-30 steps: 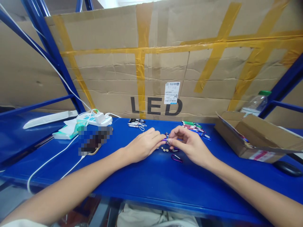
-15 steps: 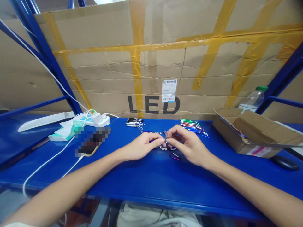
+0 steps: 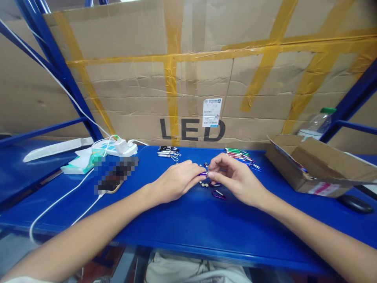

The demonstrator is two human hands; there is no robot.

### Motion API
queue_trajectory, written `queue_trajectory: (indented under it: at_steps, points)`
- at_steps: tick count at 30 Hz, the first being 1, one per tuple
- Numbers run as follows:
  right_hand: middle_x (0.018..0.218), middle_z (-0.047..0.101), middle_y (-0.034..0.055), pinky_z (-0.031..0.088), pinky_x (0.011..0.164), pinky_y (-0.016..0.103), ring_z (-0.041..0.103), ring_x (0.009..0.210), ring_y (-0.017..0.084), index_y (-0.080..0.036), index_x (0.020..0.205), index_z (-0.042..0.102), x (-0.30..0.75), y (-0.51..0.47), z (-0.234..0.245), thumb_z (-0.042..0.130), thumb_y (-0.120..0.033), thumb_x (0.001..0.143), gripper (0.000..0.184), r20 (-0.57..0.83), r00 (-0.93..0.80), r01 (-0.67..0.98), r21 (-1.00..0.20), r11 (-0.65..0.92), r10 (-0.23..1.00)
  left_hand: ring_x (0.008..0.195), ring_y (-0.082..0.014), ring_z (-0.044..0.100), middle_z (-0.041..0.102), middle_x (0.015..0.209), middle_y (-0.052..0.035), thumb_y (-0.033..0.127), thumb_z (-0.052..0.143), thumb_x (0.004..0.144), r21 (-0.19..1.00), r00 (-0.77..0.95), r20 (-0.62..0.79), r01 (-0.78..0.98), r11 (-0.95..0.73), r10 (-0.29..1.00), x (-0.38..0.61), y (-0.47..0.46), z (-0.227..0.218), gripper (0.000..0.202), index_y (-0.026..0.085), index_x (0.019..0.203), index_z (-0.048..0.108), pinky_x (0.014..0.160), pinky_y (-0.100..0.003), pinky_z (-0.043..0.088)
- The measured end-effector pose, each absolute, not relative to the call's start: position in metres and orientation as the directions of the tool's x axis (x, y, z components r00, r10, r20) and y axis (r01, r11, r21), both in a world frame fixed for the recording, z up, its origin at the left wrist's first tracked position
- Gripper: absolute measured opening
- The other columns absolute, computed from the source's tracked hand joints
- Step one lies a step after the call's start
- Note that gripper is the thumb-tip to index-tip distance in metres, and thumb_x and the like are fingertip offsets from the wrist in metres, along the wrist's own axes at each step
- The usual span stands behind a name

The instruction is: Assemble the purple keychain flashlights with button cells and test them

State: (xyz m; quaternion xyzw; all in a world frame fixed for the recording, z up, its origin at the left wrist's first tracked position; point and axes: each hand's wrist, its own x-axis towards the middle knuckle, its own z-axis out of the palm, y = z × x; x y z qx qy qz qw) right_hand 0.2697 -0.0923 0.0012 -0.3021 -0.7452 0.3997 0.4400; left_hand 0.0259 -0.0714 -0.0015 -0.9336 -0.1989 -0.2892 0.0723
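Gripping a slim, shiny purple tube [image 3: 203, 173] from its left, the left hand [image 3: 180, 179] faces the right hand [image 3: 238, 179], which pinches the tube's silvery right end, neither nearer, the long axis lying crosswise between them over the glossy blue bench [image 3: 188, 224].

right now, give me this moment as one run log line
left hand: holds purple tube | right hand: pinches at tube's end | on blue worktop nearby: purple carabiner, small metallic discs
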Motion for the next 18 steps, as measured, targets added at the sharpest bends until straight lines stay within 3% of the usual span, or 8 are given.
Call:
queue_trajectory:
  at_steps: [4, 8, 11, 16, 18]
  points:
    - [0.082, 0.070, -0.0012, 0.058, 0.071, 0.029, 0.070, 0.073, 0.015, -0.021, 0.096, 0.063, 0.2677, -0.0886, 0.0048, 0.091, -0.040, 0.085, 0.036, 0.210, -0.457, -0.054, -0.977, 0.208, 0.864, 0.077, -0.0204, 0.058, 0.070, 0.086, -0.0073, 0.029, 0.040, 0.117, -0.343, 0.775, 0.616, 0.425, -0.838, 0.141, 0.0257, -0.0694, 0.0018, 0.032, 0.013, 0.112, 0.067, 0.071, -0.033, 0.048]
    - [0.078, 0.071, -0.0017, 0.056, 0.069, 0.026, 0.069, 0.073, 0.014, -0.020, 0.095, 0.065, 0.2663, -0.0862, 0.0029, 0.099, -0.041, 0.075, 0.045, 0.093, -0.457, -0.157, -0.987, 0.023, 0.885, 0.075, -0.0205, 0.056, 0.067, 0.082, -0.0058, 0.026, 0.044, 0.116, -0.411, 0.770, 0.632, 0.430, -0.804, 0.089, 0.0266, -0.0695, 0.0036, 0.028, 0.011, 0.115, 0.067, 0.069, -0.033, 0.047]
    - [0.078, 0.070, -0.0024, 0.057, 0.069, 0.027, 0.069, 0.071, 0.014, -0.021, 0.093, 0.064, 0.2639, -0.0868, 0.0003, 0.098, -0.043, 0.075, 0.044, 0.156, -0.432, -0.133, -0.985, 0.108, 0.888, 0.080, -0.0204, 0.058, 0.070, 0.090, -0.0085, 0.028, 0.041, 0.117, -0.274, 0.752, 0.642, 0.406, -0.872, 0.148, 0.0264, -0.0690, 0.0008, 0.031, 0.012, 0.115, 0.067, 0.077, -0.034, 0.051]
    - [0.084, 0.070, 0.0001, 0.059, 0.070, 0.031, 0.069, 0.071, 0.016, -0.021, 0.097, 0.068, 0.2627, -0.0915, -0.0042, 0.081, -0.046, 0.095, 0.028, 0.385, -0.362, 0.027, -0.906, 0.423, 0.849, 0.084, -0.0190, 0.061, 0.071, 0.092, -0.0068, 0.034, 0.049, 0.114, 0.184, 0.683, 0.598, 0.392, -0.901, 0.419, 0.0265, -0.0725, 0.0010, 0.029, 0.015, 0.118, 0.071, 0.079, -0.030, 0.051]
    - [0.089, 0.071, 0.0011, 0.059, 0.071, 0.031, 0.070, 0.074, 0.017, -0.023, 0.101, 0.069, 0.2660, -0.0928, -0.0049, 0.073, -0.041, 0.101, 0.019, 0.464, -0.369, 0.121, -0.835, 0.537, 0.805, 0.083, -0.0186, 0.061, 0.071, 0.090, -0.0054, 0.035, 0.052, 0.113, 0.306, 0.663, 0.557, 0.396, -0.866, 0.500, 0.0275, -0.0753, 0.0041, 0.029, 0.016, 0.117, 0.074, 0.079, -0.030, 0.050]
